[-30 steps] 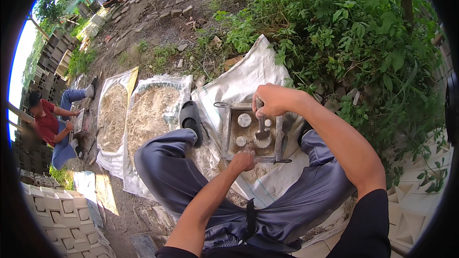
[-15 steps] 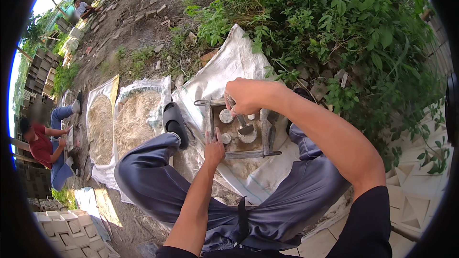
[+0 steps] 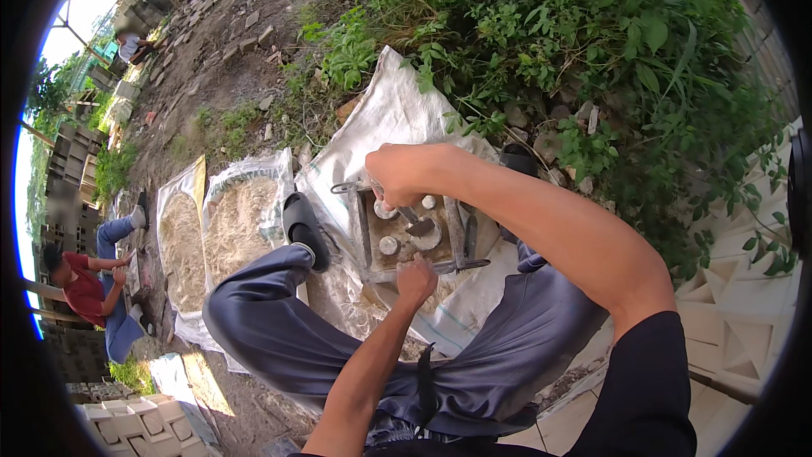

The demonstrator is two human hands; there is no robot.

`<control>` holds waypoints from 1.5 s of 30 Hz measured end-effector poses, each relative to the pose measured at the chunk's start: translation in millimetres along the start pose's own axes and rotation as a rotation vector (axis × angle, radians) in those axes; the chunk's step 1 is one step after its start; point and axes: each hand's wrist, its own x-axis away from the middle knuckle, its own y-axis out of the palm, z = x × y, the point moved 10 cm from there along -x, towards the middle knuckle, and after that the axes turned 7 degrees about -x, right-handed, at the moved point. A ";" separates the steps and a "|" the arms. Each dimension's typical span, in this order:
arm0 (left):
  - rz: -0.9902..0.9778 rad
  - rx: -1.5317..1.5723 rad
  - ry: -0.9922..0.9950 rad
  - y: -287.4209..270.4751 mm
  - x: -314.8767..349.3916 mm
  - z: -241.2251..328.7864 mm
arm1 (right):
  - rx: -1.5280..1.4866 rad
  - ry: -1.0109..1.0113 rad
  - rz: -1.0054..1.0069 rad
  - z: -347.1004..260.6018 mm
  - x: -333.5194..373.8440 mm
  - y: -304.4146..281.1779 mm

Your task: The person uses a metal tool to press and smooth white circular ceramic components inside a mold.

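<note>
A wooden frame mould (image 3: 459, 241) lies on a white woven sack (image 3: 391, 106) between my feet. Grey-brown material fills its bottom, and several pale round discs (image 3: 388, 245) sit inside. My right hand (image 3: 393, 176) is closed around the handle of a small trowel (image 3: 418, 227), above the frame's far left part. The trowel blade points down beside the largest disc (image 3: 429, 239). At the frame's near bar, my left hand (image 3: 416, 279) has its fingers bent and bunched over the wood. Whatever is under those fingertips is hidden.
Two sheets of sandy powder (image 3: 245, 224) lie left of my sandalled foot (image 3: 303, 224). Leafy plants (image 3: 541, 42) and stones border the far right. A person in a red shirt (image 3: 85, 292) sits at left; another sits farther off. Patterned pale blocks (image 3: 732, 322) stand at right.
My left hand has left the frame's left side for its near bar, its stretched fingers now bent. My right hand still grips the trowel over the discs. The view has shifted slightly.
</note>
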 end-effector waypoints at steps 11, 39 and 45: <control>0.003 0.055 0.098 -83.8 -42.7 -59.7 | -0.629 -0.144 0.236 46.5 -18.5 32.0; 0.093 -0.077 -0.157 -18.2 -33.8 -127.4 | -1.078 0.225 0.819 85.3 40.2 98.7; 0.114 -0.032 -0.039 -25.5 -32.0 -118.0 | -0.891 0.417 0.839 120.1 31.9 130.3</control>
